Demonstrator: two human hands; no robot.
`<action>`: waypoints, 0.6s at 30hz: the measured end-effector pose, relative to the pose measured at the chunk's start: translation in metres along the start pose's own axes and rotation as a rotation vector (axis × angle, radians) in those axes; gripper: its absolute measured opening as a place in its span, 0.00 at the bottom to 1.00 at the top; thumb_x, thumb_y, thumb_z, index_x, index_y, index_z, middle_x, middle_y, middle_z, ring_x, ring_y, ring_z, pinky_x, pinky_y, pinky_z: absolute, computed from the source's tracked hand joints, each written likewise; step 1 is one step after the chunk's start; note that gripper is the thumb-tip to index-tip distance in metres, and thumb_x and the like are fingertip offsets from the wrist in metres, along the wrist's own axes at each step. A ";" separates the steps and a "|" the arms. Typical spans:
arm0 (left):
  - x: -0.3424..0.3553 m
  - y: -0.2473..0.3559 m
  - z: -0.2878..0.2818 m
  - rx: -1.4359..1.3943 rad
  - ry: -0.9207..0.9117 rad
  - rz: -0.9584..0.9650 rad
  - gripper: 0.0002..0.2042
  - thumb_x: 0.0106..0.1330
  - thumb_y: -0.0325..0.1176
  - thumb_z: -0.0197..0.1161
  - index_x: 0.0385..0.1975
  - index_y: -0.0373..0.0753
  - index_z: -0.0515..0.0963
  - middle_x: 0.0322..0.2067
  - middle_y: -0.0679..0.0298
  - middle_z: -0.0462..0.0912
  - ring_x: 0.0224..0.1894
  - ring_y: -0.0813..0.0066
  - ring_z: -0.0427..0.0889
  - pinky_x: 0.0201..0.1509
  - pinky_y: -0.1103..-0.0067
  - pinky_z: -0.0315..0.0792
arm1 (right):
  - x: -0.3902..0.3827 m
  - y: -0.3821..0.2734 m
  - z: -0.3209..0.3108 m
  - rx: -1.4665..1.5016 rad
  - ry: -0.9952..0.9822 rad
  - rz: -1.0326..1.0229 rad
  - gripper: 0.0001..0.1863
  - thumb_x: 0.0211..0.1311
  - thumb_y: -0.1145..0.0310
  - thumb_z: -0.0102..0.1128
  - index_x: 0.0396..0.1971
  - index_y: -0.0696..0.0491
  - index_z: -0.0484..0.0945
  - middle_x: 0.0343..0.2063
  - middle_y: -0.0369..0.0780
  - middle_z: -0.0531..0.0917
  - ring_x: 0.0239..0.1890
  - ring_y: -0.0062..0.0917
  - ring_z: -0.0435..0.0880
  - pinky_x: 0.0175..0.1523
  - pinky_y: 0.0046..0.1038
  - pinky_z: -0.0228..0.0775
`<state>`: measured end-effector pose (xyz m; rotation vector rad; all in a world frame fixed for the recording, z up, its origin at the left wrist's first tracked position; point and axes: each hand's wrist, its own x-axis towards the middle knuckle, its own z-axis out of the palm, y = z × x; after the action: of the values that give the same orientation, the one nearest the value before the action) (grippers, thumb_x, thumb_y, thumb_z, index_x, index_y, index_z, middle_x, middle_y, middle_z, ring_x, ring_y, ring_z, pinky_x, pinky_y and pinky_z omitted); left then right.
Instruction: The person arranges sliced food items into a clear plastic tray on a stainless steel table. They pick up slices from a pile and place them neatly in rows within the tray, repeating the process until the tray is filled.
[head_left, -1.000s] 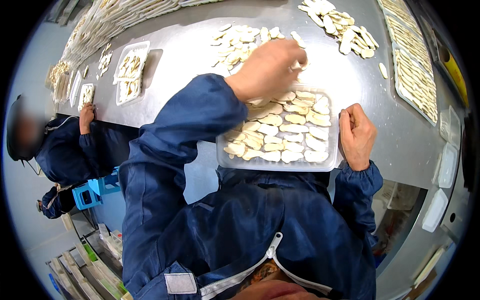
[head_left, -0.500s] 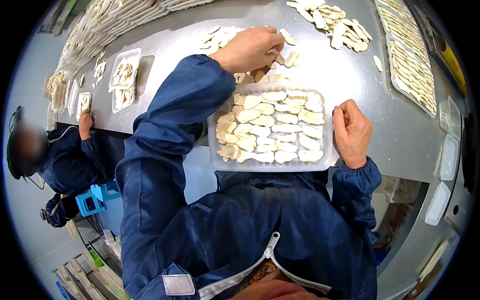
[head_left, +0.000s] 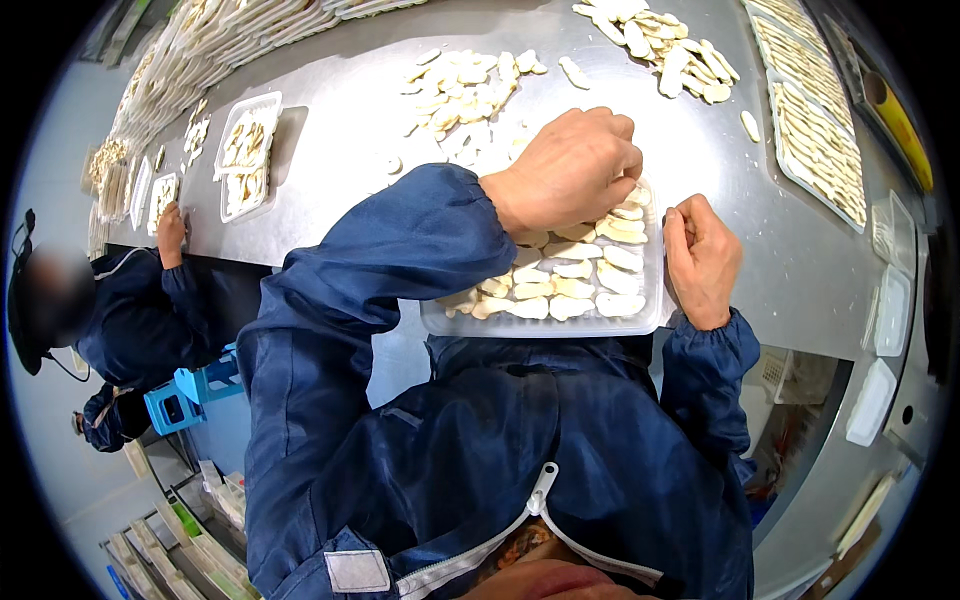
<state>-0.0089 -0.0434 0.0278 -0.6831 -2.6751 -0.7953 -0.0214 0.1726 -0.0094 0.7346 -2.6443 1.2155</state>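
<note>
A translucent plastic tray sits at the table's near edge in front of me. Rows of pale, mushroom-like slices lie flat in it. My left hand is over the tray's far right part, fingers curled down. The hand's back hides whatever its fingertips hold, and my sleeve covers the tray's left part. Beside the tray's right rim rests my right hand, closed into a loose fist; its inside is out of sight. Beyond the tray a loose heap of slices is spread on the steel table.
Another slice pile lies at far right, near filled trays. Tall stacks of filled trays stand far left. Two slice-filled containers overlap at left. A co-worker's hand touches a small tray at the left table edge.
My left hand has come back from slices beyond the tray to above its far right part, uncovering the loose heap. My right hand stays beside the rim.
</note>
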 end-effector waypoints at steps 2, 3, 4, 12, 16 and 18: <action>0.000 0.000 0.004 0.066 -0.010 0.022 0.04 0.57 0.28 0.67 0.29 0.35 0.82 0.29 0.60 0.77 0.37 0.59 0.77 0.42 0.68 0.71 | 0.000 0.001 -0.001 -0.007 -0.007 0.001 0.07 0.61 0.73 0.59 0.24 0.56 0.72 0.14 0.41 0.75 0.16 0.29 0.74 0.25 0.30 0.64; -0.001 0.000 0.005 0.100 -0.016 0.032 0.04 0.57 0.28 0.67 0.30 0.36 0.82 0.30 0.60 0.76 0.37 0.60 0.77 0.42 0.69 0.71 | 0.000 0.002 -0.001 -0.012 -0.011 0.002 0.07 0.61 0.73 0.59 0.24 0.56 0.72 0.14 0.41 0.74 0.16 0.29 0.74 0.25 0.30 0.64; -0.001 0.000 0.005 0.088 -0.008 0.048 0.05 0.57 0.28 0.67 0.31 0.36 0.82 0.31 0.60 0.77 0.37 0.60 0.77 0.43 0.69 0.71 | 0.000 0.002 -0.001 -0.018 -0.014 0.003 0.07 0.61 0.73 0.59 0.24 0.56 0.72 0.14 0.41 0.74 0.16 0.29 0.74 0.25 0.31 0.64; 0.017 -0.065 -0.026 0.241 0.211 -0.002 0.10 0.61 0.26 0.65 0.42 0.39 0.82 0.33 0.59 0.80 0.37 0.59 0.80 0.43 0.68 0.75 | 0.000 0.000 -0.001 -0.003 -0.001 0.003 0.07 0.60 0.73 0.60 0.24 0.56 0.73 0.14 0.41 0.75 0.16 0.29 0.74 0.24 0.30 0.64; 0.028 -0.102 -0.028 0.373 0.035 -0.122 0.09 0.64 0.28 0.62 0.43 0.40 0.83 0.39 0.58 0.80 0.41 0.59 0.80 0.47 0.69 0.75 | 0.000 0.001 -0.001 -0.016 0.003 -0.008 0.08 0.60 0.73 0.61 0.23 0.56 0.73 0.14 0.41 0.74 0.15 0.29 0.74 0.24 0.30 0.64; 0.033 -0.106 -0.021 0.381 -0.041 -0.065 0.09 0.64 0.28 0.62 0.43 0.40 0.83 0.40 0.57 0.79 0.42 0.59 0.79 0.48 0.69 0.74 | 0.001 0.000 -0.001 -0.015 0.006 -0.023 0.08 0.60 0.74 0.61 0.23 0.56 0.73 0.14 0.40 0.74 0.15 0.29 0.74 0.24 0.30 0.63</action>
<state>-0.0884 -0.1216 0.0109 -0.5220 -2.7828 -0.2701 -0.0224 0.1736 -0.0085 0.7558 -2.6293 1.1886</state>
